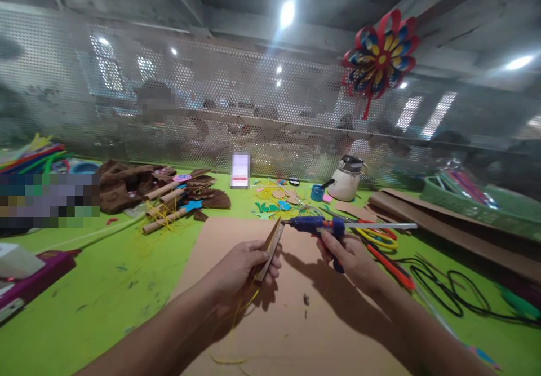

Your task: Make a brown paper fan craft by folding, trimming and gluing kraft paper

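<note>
Fingers of the left hand (247, 264) are closed around a folded brown strip (270, 253), its upper end poking out beyond them, while those of the right hand (354, 259) wrap the handle of a blue glue gun (310, 225), its tip just beside that end; whether the trigger is pressed, I cannot tell. Hot glue could burn the left fingertips if the tip slipped down toward them, and a loose pinch could let the strip twist and take glue off its edge. Yellow string (250, 302) trailing below the left fingers might catch stray drips.
</note>
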A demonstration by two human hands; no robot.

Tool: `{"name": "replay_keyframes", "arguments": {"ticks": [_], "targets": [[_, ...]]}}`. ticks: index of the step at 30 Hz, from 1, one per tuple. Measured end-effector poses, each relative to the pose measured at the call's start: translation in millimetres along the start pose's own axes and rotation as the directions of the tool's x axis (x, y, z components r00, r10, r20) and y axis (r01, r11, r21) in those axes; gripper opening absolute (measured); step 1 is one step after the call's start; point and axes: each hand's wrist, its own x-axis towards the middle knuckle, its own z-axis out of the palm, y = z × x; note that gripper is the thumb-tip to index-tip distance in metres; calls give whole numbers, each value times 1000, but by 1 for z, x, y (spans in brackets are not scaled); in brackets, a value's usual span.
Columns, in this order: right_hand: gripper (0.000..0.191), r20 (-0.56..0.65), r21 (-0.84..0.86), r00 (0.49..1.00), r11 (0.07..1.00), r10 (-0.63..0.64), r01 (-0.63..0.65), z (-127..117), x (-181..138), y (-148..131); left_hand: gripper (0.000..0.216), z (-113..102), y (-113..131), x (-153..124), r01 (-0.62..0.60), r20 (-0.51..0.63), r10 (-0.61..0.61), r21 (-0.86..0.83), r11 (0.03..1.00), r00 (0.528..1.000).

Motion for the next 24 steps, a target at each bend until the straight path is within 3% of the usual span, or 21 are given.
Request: {"name": "replay_keyframes", "arguments": {"ticks": [4,16,24], "targets": [[54,-22,23,1000,1000,10,-9,-1,2,5,10,0,-3,1,-13,4,13,1,1000,1000],[52,85,-2,996,1000,28,-28,0,-5,1,10,-5,0,3,-35,-41,33,-52,998,999],[48,19,247,998,967,57,-60,1,-1,4,13,-3,-3,3,-21,-33,19,-38,999,999]]}}
